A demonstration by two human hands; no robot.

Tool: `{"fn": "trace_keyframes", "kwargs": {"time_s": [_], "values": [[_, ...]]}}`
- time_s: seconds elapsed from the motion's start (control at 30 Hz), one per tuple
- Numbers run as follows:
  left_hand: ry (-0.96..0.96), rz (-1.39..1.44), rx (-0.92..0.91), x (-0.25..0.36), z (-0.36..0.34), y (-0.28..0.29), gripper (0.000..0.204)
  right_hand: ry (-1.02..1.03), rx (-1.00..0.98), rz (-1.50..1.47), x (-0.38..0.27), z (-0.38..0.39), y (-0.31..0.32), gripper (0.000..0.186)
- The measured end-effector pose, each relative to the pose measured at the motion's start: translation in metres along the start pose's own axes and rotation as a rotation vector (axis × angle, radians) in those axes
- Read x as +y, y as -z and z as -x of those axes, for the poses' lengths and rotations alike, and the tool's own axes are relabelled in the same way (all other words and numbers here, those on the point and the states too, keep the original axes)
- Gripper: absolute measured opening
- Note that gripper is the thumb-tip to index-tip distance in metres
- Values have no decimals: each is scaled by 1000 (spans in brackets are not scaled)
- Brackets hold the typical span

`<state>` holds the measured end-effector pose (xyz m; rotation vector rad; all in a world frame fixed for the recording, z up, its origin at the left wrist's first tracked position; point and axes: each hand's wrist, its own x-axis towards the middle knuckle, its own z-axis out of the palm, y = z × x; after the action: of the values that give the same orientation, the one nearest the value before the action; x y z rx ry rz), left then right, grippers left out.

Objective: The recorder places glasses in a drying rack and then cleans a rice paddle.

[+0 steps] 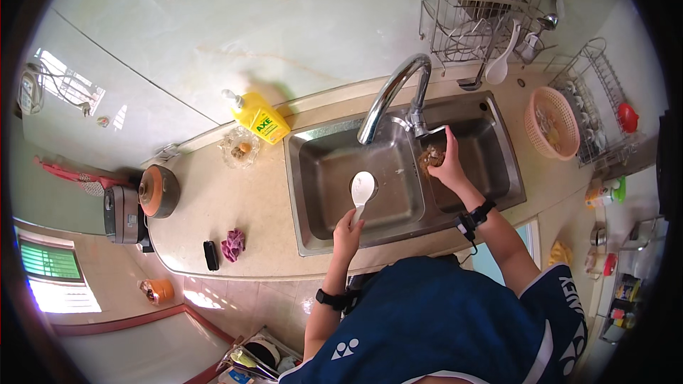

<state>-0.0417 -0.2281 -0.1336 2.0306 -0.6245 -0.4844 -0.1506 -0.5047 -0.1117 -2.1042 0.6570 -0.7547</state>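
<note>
The left hand (346, 231) is clamped on the handle of a white rice paddle (361, 190) over the left sink basin (320, 171). The right hand (448, 163) closes on a brown scouring pad (430, 159) beside the faucet (393, 92).

The left basin of the stainless steel double sink (320, 171) is mostly open, its only occupant the white plastic rice spoon (361, 190) held over it by the left hand (346, 233). The curved chrome tap (390, 96) arches over the divider between the basins and bars a straight crossing at that height. The right hand (448, 163) with a brown scouring pad (430, 158) fills the near-left part of the right basin. On the beige counter (206, 206), a yellow soap bottle (260, 117) and a clear glass dish (240, 146) crowd the back edge, while a magenta cloth (233, 244) and a small black block (211, 255) sit near the front. To the right, a pink plastic colander (551, 122) stands beside the sink.
</note>
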Motion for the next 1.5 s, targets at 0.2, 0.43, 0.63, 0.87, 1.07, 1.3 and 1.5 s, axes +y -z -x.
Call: {"fn": "trace_keyframes", "kwargs": {"time_s": [0.2, 0.43, 0.63, 0.87, 1.07, 1.3, 1.5], "values": [[39, 4, -23, 9, 0, 3, 33, -99, 141, 66, 17, -24, 8, 90], [70, -11, -23, 12, -3, 4, 34, -250, -83, -77, 16, -33, 17, 64], [6, -9, 12, -2, -9, -2, 34, -125, -16, -16, 22, -12, -3, 59], [-26, 1, 4, -11, -15, -4, 35, -95, 204, -22, -28, 7, -24, 53], [55, -1, 70, -10, -11, -4, 31, -268, -277, -540, -55, 13, -84, 34], [-10, -11, 111, -16, -17, 8, 24, -452, -381, -942, -44, 5, -139, 36], [175, 80, 57, -19, -58, -5, 38, -714, -347, -1159, -60, -2, -143, 24]]}}
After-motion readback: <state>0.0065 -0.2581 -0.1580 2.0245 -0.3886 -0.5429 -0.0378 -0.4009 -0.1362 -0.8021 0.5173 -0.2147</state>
